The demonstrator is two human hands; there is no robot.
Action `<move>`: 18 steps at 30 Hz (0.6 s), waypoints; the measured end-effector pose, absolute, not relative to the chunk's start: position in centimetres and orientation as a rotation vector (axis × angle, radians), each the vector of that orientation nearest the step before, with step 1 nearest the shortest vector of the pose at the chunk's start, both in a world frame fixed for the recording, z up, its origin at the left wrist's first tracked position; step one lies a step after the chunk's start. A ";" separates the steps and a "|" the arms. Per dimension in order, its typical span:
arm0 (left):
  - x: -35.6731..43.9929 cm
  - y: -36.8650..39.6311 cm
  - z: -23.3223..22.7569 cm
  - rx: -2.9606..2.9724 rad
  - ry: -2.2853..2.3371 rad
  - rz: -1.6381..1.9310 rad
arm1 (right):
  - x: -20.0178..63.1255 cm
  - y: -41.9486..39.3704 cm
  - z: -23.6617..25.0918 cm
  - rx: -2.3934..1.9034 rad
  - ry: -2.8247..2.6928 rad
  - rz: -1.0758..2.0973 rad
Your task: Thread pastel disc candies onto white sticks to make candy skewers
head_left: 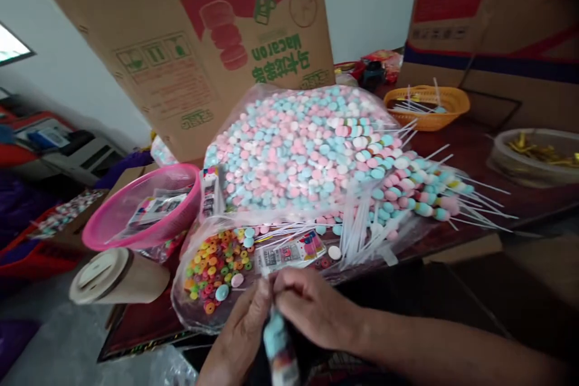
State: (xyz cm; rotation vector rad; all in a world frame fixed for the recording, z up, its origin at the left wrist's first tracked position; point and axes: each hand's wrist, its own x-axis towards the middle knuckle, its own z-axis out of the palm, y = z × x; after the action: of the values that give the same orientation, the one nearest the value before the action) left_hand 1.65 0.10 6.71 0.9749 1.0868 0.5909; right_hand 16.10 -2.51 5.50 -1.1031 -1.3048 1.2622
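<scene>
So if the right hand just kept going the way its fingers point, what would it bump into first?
Most likely the left hand, which its fingers already meet over the candy stick; beyond that, probably the bag of coloured ring candies.

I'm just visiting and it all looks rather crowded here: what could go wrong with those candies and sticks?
The finished candy skewers lie piled at the table's near edge with their sticks poking outward, so a brush of an arm might knock some off. The paper cup lies on its side by the corner and may roll off. Both hands, left hand and right hand, pinch a candy stick close together; a slip could drop candies.
</scene>
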 end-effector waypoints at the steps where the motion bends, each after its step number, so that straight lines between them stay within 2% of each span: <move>1: 2.0 -0.2 6.4 0.971 1.130 0.566 | 15.8 -2.8 5.4 -1.063 -1.300 1.305; 4: 2.8 -0.9 5.8 0.931 1.102 0.554 | 16.1 -3.7 4.8 -1.142 -1.442 1.154; 9: 4.3 -0.2 6.4 1.083 0.940 0.322 | 20.6 -4.5 4.5 -1.457 -2.079 0.378; 18: 11.7 -0.2 5.2 1.306 0.739 0.133 | 27.9 -8.9 2.7 -1.687 -2.051 -0.185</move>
State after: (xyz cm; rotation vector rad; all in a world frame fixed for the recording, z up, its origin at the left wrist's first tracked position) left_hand 11.73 -0.24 5.22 1.3063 0.7394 0.1327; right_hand 27.93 -8.90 2.68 -1.6868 -2.0509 -0.1846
